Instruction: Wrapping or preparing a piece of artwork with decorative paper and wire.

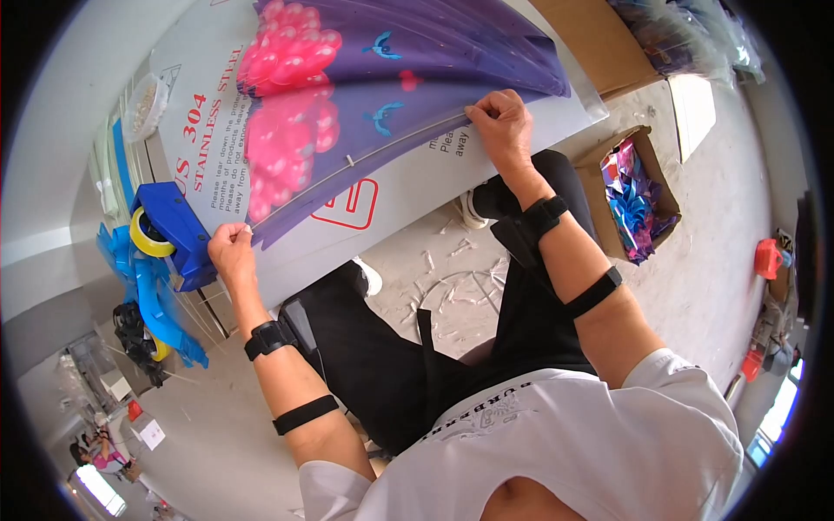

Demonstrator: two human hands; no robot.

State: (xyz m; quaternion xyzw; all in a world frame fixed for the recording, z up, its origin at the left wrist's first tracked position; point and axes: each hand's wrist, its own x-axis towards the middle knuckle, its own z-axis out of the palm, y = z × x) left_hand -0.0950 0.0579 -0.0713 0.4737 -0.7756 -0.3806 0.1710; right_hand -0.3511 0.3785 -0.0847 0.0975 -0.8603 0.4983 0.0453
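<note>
A thin purple sheet (423,52) printed with pink balloon-like shapes and blue birds lies spread over the table, its right part folded and glossy. Along its near edge runs a slender white rod (391,138), with a small pale fitting (349,161) near the middle. My left hand (233,253) pinches the rod and sheet edge at the left end, thumb against fingers. At the other end, my right hand (505,127) grips the same edge between thumb and curled fingers. Beside my left hand stands a blue tape dispenser (172,228) with a yellow-cored roll.
Protective film with red and black print covers the table (287,260). A tub (144,107) of small pieces sits at the left. Blue strips (153,306) hang off the left side. An open cardboard box (596,202) of colourful scraps stands right on the floor. Another person (104,452) is far off.
</note>
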